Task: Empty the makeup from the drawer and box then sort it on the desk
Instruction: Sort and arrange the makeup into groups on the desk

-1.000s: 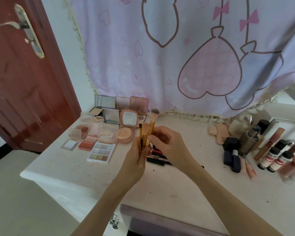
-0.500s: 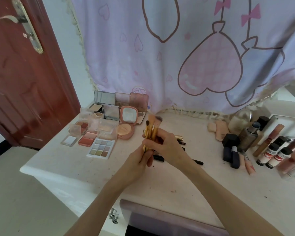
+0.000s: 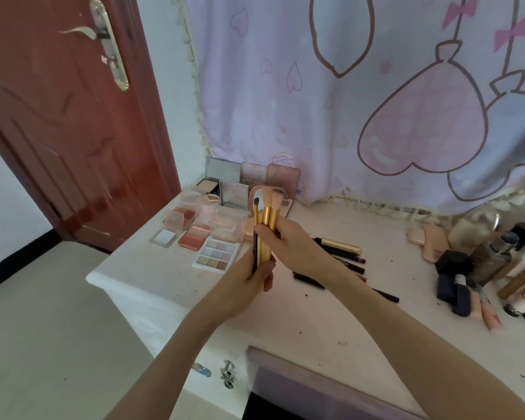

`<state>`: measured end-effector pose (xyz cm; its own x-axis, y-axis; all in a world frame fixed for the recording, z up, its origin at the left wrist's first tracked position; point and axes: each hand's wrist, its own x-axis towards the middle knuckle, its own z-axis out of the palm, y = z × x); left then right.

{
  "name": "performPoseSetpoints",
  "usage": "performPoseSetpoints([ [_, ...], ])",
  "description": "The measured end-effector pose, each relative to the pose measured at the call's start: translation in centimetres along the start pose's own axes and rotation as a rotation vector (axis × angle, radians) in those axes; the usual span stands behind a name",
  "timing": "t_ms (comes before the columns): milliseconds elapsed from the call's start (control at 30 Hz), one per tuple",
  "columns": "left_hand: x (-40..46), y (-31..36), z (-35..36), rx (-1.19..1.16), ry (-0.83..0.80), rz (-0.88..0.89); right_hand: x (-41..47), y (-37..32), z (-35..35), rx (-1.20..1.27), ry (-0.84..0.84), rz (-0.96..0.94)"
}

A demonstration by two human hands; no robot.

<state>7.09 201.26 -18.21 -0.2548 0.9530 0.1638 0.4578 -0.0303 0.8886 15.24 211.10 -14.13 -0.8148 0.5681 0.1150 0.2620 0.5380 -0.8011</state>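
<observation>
Much of the sorting looks done on the white bench (image 3: 331,322): square pastel palettes (image 3: 215,237) are grouped left, dark bottles and tubes (image 3: 491,268) right, black pencils (image 3: 346,265) centre. Gold-handled makeup brushes (image 3: 265,225), not yet placed, are gripped upright above the bench by both hands: left hand (image 3: 249,283) low, right hand (image 3: 288,244) higher.

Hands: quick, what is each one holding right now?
Left hand: grips the lower handles of the bundle of gold-handled makeup brushes.
Right hand: fingers curled round the same bundle, higher up.
</observation>
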Motion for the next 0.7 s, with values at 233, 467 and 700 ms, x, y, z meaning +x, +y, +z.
performPoseSetpoints([
  [233, -1.8, -1.4, -2.4, -0.084, 0.014, -0.066, 1.7, -2.3, 2.7, 0.053, -0.112, -0.077],
  [467, -3.6, -3.4, -6.8, 0.050, 0.088, -0.089, 3.2, -4.2, 4.6, -0.022, 0.008, -0.024],
  [700, -4.9, -10.1, -12.9, 0.541, 0.570, -0.204, 3.0, -3.8, 10.1, -0.429, -0.144, -0.074],
])
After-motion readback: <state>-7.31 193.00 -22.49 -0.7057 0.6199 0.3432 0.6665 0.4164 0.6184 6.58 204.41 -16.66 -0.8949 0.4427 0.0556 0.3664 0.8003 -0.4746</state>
